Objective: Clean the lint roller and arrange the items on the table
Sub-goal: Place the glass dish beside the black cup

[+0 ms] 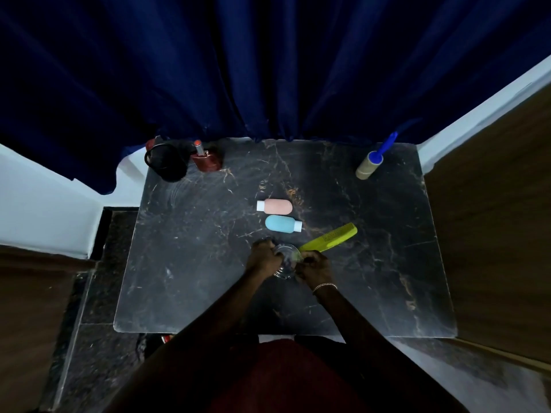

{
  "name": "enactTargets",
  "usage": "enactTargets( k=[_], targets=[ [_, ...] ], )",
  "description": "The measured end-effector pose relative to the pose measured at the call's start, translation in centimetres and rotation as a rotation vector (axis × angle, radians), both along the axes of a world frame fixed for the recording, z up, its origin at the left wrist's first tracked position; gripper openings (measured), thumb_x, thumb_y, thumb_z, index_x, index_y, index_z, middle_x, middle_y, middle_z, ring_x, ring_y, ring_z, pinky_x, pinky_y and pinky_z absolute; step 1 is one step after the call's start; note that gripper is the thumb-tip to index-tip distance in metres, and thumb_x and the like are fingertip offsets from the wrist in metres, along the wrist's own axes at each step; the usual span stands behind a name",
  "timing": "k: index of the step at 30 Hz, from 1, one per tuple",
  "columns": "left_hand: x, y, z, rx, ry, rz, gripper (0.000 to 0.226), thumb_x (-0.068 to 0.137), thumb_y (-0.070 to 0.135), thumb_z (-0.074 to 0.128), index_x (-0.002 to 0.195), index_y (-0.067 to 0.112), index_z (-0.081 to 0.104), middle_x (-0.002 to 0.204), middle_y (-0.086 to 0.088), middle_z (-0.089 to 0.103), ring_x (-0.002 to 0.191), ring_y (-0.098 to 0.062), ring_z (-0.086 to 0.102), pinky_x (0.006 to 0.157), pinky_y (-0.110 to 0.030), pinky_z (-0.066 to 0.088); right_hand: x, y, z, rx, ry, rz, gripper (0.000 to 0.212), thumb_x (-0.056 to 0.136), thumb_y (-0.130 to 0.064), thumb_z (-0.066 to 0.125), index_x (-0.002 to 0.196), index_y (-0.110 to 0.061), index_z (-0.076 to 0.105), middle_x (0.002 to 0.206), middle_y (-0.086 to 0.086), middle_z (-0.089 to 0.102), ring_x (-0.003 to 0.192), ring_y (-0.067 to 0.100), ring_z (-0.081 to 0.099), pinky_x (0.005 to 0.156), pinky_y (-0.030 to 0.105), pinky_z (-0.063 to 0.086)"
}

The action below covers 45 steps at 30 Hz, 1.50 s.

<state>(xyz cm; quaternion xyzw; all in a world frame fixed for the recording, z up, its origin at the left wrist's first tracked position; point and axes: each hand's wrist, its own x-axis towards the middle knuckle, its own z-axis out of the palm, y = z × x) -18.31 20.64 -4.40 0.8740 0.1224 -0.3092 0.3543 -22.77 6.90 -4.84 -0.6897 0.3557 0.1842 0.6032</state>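
Note:
The lint roller (pixel 371 163), with a blue handle and a tan roll, stands at the table's far right corner, apart from both hands. Near the middle of the dark marble table (pixel 208 263) a clear glass (pixel 285 261) sits between my hands. My left hand (pixel 264 257) grips its left side and my right hand (pixel 314 268) closes on its right side. A yellow-green comb (pixel 331 240) lies just right of the glass, its handle end hidden by my right hand. A pink bottle (pixel 275 206) and a blue bottle (pixel 282 223) lie on their sides behind the glass.
A black mesh cup (pixel 165 163) and a dark red bottle (pixel 207 160) with an orange-capped stick stand at the far left corner. A dark blue curtain (pixel 268 70) hangs behind the table. Wooden panels flank both sides.

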Motion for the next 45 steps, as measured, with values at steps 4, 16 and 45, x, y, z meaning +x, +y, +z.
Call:
enactTargets(
  k=[4,16,45],
  targets=[
    [-0.2,0.1,0.5,-0.057,-0.019,0.08,0.024,0.09,0.021,0.068,0.108,0.006,0.071,0.111,-0.015,0.073,0.105,-0.032,0.071,0.088,-0.044,0.061,-0.2,0.0,0.2,0.069,0.001,-0.052,0.028,0.08,0.017,0.069,0.087,-0.006,0.054,0.074,0.021,0.055,0.051,0.015,0.045,0.051,0.023,0.039],
    [0.8,4.2,1.8,-0.266,0.039,0.525,0.048,0.094,0.052,0.065,0.123,0.015,0.053,0.125,-0.012,0.064,0.099,-0.027,0.068,0.081,-0.05,0.064,2.0,3.7,1.2,0.065,-0.039,0.152,0.025,0.079,0.005,0.078,0.096,-0.007,0.064,0.077,0.002,0.059,0.068,0.016,0.057,0.061,0.028,0.054],
    [8.6,26.7,0.8,-0.446,-0.215,0.965,0.04,0.087,-0.003,0.072,0.126,-0.001,0.061,0.119,-0.02,0.072,0.116,-0.037,0.068,0.103,-0.052,0.055,19.3,26.7,2.3,0.115,-0.118,0.426,0.042,0.091,0.012,0.055,0.132,0.002,0.054,0.119,0.026,0.064,0.095,0.027,0.062,0.091,0.053,0.057]
  ],
)
